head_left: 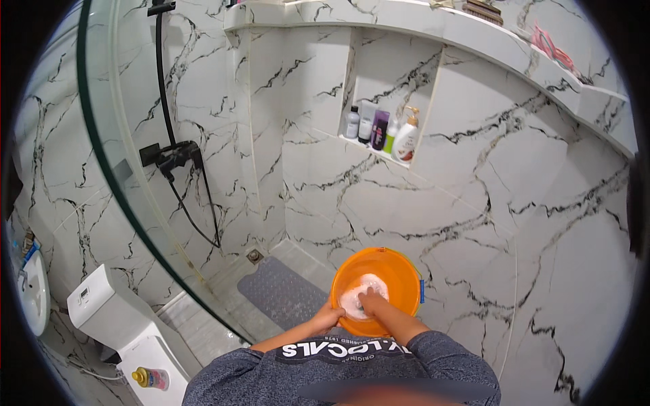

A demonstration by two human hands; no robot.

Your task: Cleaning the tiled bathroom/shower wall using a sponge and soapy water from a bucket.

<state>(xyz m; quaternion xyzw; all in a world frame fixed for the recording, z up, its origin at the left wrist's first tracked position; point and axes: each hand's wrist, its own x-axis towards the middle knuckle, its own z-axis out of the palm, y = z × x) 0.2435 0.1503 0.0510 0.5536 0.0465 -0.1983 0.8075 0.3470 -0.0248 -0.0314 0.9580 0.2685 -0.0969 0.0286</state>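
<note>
Round orange plastic bucket [403,283] stands before the person, no long axis. White foam [351,299] inside lies under the right hand [370,302], the nearer — grip unclear, fingertips hidden. Left hand [328,315] grips the near-left rim.

Round orange bucket [406,279], mouth up near the marbled wall [467,237], white foamy suds [351,302] inside.

both forearms [401,322] converge forward, left hand [329,315] near right hand [370,302]

left grip [330,315] on orange bucket [404,279], right grip [370,302] in white foam [351,296], gray mat [283,292]
</note>
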